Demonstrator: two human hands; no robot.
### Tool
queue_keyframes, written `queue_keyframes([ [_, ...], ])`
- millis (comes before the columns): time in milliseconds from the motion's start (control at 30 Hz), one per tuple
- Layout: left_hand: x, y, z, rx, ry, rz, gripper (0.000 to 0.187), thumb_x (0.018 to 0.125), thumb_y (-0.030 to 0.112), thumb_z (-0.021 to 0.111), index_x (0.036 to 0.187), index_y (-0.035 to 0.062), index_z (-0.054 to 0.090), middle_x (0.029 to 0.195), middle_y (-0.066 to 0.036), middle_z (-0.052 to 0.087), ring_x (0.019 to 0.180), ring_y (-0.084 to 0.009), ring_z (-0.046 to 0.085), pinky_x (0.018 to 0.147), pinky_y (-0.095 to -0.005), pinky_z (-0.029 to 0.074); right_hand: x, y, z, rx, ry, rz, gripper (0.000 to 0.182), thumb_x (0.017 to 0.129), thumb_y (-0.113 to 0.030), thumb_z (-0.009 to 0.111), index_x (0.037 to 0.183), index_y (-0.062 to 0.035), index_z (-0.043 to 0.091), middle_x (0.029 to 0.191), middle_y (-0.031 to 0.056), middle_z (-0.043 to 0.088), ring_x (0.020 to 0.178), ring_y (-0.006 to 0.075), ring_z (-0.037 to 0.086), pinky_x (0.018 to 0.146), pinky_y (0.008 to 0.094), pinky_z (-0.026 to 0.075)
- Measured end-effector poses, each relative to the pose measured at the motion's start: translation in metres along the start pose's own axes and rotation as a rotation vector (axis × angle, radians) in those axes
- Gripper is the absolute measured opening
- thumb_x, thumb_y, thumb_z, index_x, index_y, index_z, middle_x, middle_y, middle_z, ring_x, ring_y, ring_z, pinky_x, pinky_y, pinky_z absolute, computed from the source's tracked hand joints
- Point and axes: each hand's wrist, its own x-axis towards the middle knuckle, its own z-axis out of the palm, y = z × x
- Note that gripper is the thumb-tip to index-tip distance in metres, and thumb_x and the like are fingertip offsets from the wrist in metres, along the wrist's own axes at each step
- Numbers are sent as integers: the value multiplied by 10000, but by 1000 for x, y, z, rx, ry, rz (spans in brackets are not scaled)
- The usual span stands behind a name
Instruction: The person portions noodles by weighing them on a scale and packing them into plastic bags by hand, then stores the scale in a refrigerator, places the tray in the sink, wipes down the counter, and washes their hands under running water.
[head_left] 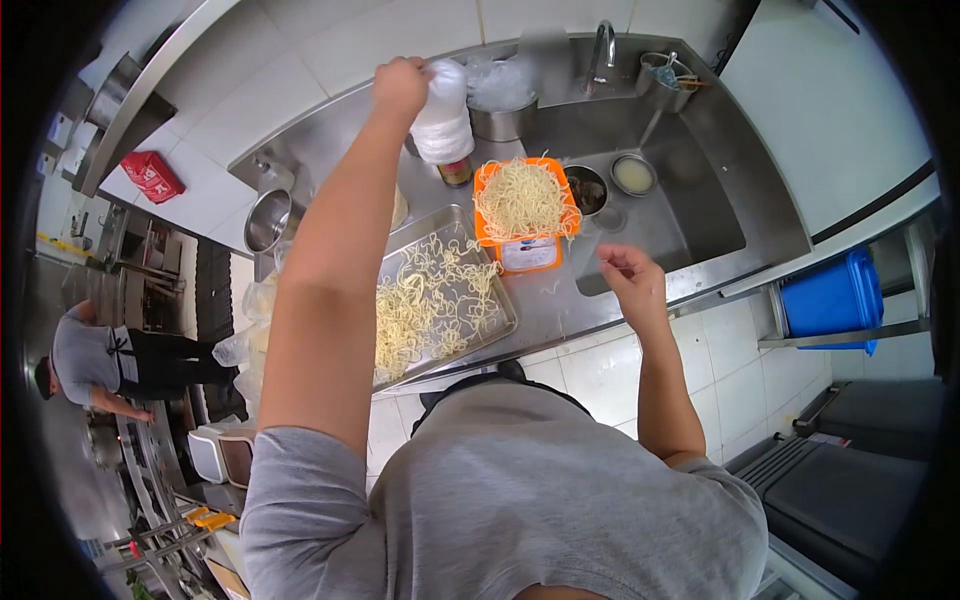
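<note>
My left hand (pixel 400 88) reaches far forward, its fingers closed on the top of a white plastic bundle (pixel 440 125). That bundle sits over a jar with a brown and gold label (pixel 456 172). Loosely bent and apart, the fingers of my right hand (pixel 634 285) hover by the counter's front edge with nothing visible in them. To its left, pale noodles (pixel 525 198) are heaped in an orange container (pixel 481 232), which rests on an orange-rimmed box (pixel 530 254). More noodles (pixel 420 310) lie loose across a metal tray (pixel 505 322), partly hidden behind my left arm.
A sink (pixel 700 190) with a faucet (pixel 602 50) is at right, near small bowls (pixel 634 175). Behind the noodles stands a pot (pixel 503 122) with clear plastic. A metal bowl (pixel 270 222) is at left. Another person (pixel 95 350) works at far left. A blue bin (pixel 835 295) sits below.
</note>
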Motion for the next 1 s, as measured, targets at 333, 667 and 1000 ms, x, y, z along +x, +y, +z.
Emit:
queue_keyframes([
  [333, 56, -18, -45, -248, -167, 83, 247, 820, 272, 624, 959, 80, 691, 807, -115, 686, 746, -243, 665, 700, -349, 516, 22, 18, 2, -46, -52, 60, 294, 789, -74, 636, 1076, -12, 621, 928, 43, 651, 807, 123, 584, 736, 267, 476],
  [667, 17, -2, -169, -959, 739, 116, 205, 851, 93, 575, 1027, -12, 586, 830, -83, 627, 702, -158, 597, 651, -307, 489, 80, 121, 53, 322, -16, 319, 157, 816, -51, 607, 964, 1, 627, 803, 60, 640, 663, 96, 579, 596, 238, 477],
  [1000, -163, -68, -115, -1633, 387, -507, 93, 896, 108, 578, 969, 57, 554, 848, -17, 592, 761, -141, 588, 697, -319, 510, 101, -63, 67, -43, -219, -207, 267, 827, -153, 642, 1056, -16, 634, 899, 64, 643, 807, 133, 598, 707, 276, 479],
])
